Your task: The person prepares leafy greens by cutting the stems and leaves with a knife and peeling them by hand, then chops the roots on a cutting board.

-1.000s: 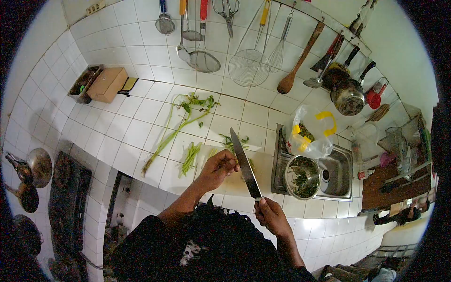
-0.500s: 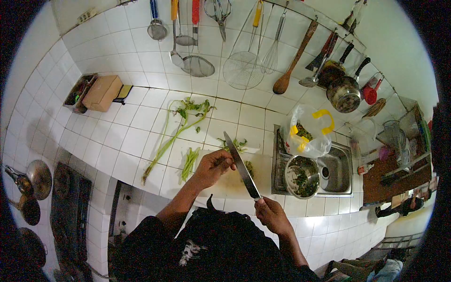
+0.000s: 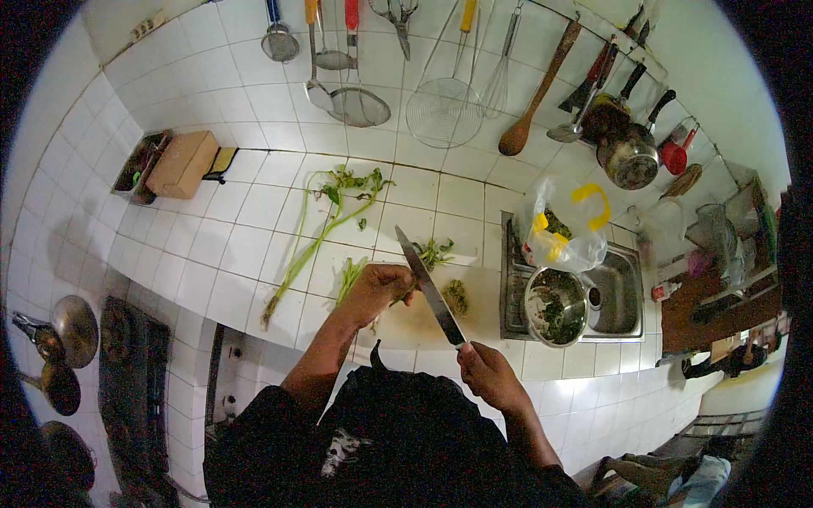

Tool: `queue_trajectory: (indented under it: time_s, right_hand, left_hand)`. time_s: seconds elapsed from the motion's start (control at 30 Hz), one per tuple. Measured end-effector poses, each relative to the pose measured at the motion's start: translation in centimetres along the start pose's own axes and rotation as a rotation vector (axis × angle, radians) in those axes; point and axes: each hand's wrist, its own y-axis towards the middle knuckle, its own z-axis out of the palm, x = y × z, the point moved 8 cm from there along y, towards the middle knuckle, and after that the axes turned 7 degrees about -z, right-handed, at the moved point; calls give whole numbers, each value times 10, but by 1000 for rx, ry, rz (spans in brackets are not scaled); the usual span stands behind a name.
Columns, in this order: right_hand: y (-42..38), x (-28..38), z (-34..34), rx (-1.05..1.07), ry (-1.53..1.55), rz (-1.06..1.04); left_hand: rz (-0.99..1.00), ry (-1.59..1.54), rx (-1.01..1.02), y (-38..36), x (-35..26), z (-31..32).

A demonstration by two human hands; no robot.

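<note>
My right hand [image 3: 493,377] grips a kitchen knife [image 3: 434,296] by its handle, the long blade slanting up and left. Beside the blade, my left hand [image 3: 381,292] is closed with its fingers curled; whatever it may pinch is hidden. Beneath both hands lies a pale cutting board [image 3: 406,328]. A small heap of chopped greens [image 3: 456,298] rests on it, right of the blade. Leafy trimmings [image 3: 435,252] sit just behind the blade. Cut green stems [image 3: 349,276] are partly covered by my left hand. Farther back lie long leafy stalks [image 3: 320,229] with roots.
To the right, a steel bowl [image 3: 566,332] of chopped greens stands at the sink [image 3: 622,288]. A clear plastic bag [image 3: 584,245] with yellow handles is behind it. A cardboard box [image 3: 181,164] stands back left. Utensils, including a wooden spoon [image 3: 515,140], hang along the tiled wall.
My left hand's fingers have curled in more, and the hand now covers more of the cut stems. The knife stays in my right hand. The whole view has shifted slightly.
</note>
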Motion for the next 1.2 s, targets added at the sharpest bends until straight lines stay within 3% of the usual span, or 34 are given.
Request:
queue_trajectory:
  time_s: [0.2,0.3,0.5,0.57,0.77,0.87,1.03,1.2]
  right_hand:
    - [5,2,8,36,42,26]
    - [7,-9,11,56,43,19]
    - [7,0,14,30,100,52]
    - [8,-1,15,39,94,46]
    - [7,-10,16,41,23,98]
    - [10,-8,19,21,40,85]
    - [21,-17,24,31,52,4]
    - [21,-4,20,-11,57,53]
  left_hand:
    - [3,162,8,-3,-11,-12]
    - [38,145,-10,1,-5,-22]
    - [-85,139,-24,2,0,-20]
    - [20,79,9,7,3,-25]
    - [-9,-20,73,17,16,-40]
    - [-94,78,26,15,18,-35]
    - [-59,85,-23,20,20,-38]
    - [-42,55,16,16,14,-30]
